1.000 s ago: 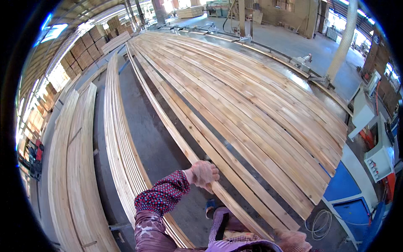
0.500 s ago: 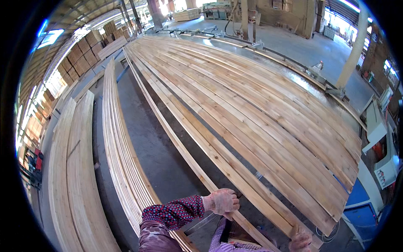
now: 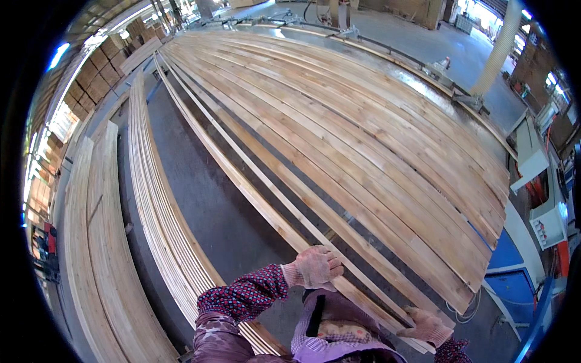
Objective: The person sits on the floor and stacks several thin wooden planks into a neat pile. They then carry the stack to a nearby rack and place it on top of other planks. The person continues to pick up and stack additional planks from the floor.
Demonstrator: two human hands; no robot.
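Observation:
My left hand, in a pale work glove, is closed over a long wooden board lying at the near-left side of the board layer. My right hand, also gloved, grips the near end of the boards at the lower right, its fingers partly hidden. Close beside the held board runs a narrow strip of wood. To its right, a dark gap separates another long board from the wide layer of planks.
On the left stand a stack of boards on edge and a lower pile of wide boards. A metal rail borders the planks' far side. White-and-blue machinery stands at the right, below a ribbed duct.
The view has shifted. My right hand has moved up and left along the board ends. The board under my left hand now shows its broad face, with a narrow strip beside it.

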